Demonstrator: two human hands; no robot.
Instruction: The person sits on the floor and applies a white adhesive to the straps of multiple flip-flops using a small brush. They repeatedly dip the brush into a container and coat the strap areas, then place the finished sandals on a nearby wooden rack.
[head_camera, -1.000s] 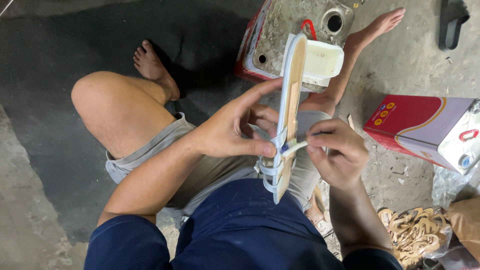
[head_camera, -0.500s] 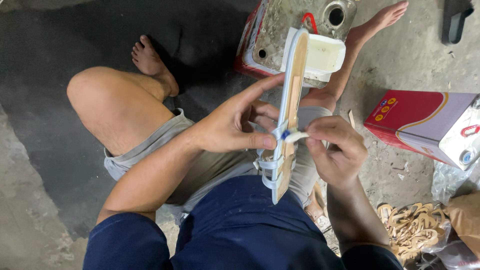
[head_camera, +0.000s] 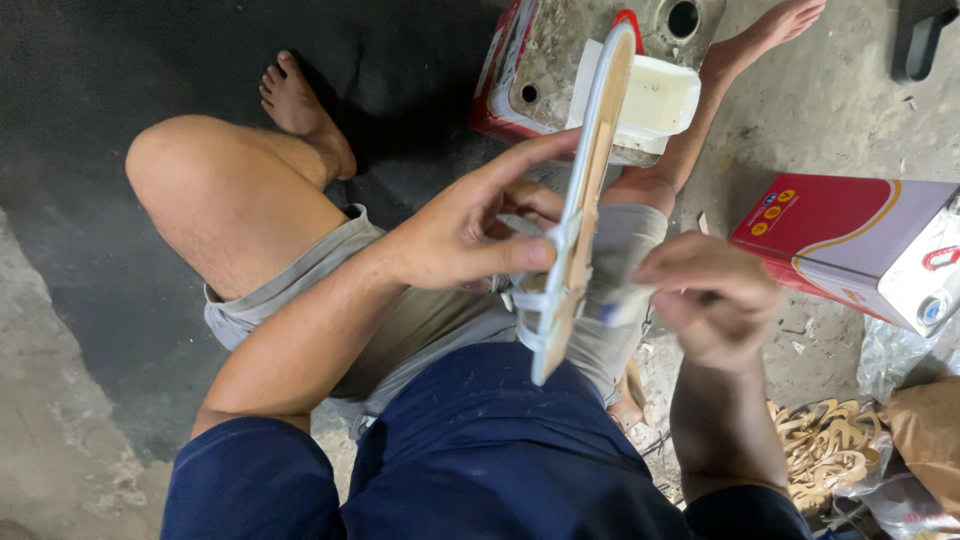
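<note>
Right now my left hand (head_camera: 455, 235) has the sandal sole (head_camera: 590, 190) clamped edge-on over my lap: thumb pressed on the near side approx. where the pale straps (head_camera: 535, 300) cross, index finger stretched up along the sole toward its top end, other fingers curled behind it. Firm closed grip, sole standing nearly upright w/ a slight tilt, its tan edge facing me and the pale rim round it.

My right hand (head_camera: 712, 300) sits just right of the sole, fingers bunched tight, pinching the end of a pale strap piece (head_camera: 622, 303) that runs from the hand to the sole's lower part. It's motion-blurred, so I can't tell exactly how the strap end is held, only that the fingers are closed on it.

The sole's top end reaches up in front of a white tub (head_camera: 655, 100), which rests on a dirty metal can (head_camera: 560, 60) w/ red sides, beside my right leg. I'm sitting on a grey concrete floor (head_camera: 100, 350), left knee bent up, both feet bare, in grey shorts and a dark blue shirt.

Off to the right lies a red & white carton (head_camera: 850, 240) on its side, well apart from my hands. Near my right elbow there's a heap of tan cut-out strap pieces (head_camera: 825, 450) on plastic, w/ a brown paper bag (head_camera: 930, 435) just beside them.
</note>
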